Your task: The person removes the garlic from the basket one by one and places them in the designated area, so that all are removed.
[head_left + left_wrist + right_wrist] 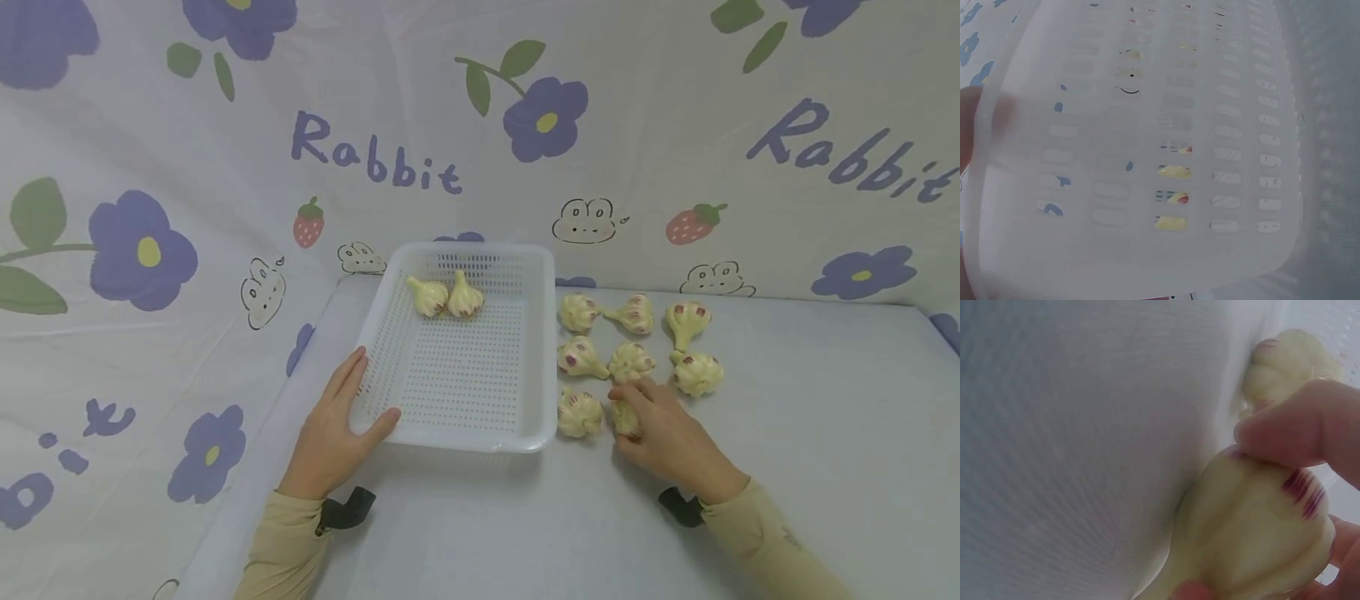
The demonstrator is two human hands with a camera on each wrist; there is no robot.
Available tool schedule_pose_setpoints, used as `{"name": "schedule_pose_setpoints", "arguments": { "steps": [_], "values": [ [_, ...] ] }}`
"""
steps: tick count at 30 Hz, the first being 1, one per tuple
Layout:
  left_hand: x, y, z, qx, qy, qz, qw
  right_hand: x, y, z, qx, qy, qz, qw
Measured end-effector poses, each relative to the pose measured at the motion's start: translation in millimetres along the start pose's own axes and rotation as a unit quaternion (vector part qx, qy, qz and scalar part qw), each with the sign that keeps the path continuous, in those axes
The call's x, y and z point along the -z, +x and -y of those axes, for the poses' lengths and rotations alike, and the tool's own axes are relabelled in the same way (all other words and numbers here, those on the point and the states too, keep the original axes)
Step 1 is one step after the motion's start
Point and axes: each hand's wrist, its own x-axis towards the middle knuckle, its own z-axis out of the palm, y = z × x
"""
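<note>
My left hand [333,421] rests on the near left corner of a white perforated plastic basket [543,350], thumb over the front rim and fingers along the left rim. Two garlic bulbs [466,298] lie inside, by the back left. With its fingertips and thumb, my right hand [667,433] grips a garlic bulb [1254,525] at the table, right of the basket. Purple streaks mark its pale skin, and the hand covers part of it in the head view. Another garlic bulb [580,414] sits just left of that hand, close to the basket wall.
Several more garlic bulbs [697,372] lie in loose rows on the white table [825,433], right of the basket. Behind the table hangs a white cloth [637,108] printed with flowers, rabbits and strawberries; it also runs along the left side.
</note>
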Motion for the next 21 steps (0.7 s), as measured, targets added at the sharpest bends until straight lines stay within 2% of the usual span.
{"name": "schedule_pose_setpoints", "arguments": {
  "steps": [10, 21],
  "values": [
    [-0.2, 0.1, 1.2, -0.002, -0.002, -0.002, 1.0000, -1, 0, -2, 0.004, -0.012, -0.001, 1.000],
    [0.1, -0.7, 3.4, 0.000, -0.005, 0.001, 1.0000, 11, -1, 7, 0.010, -0.022, -0.017, 1.000]
  ]
}}
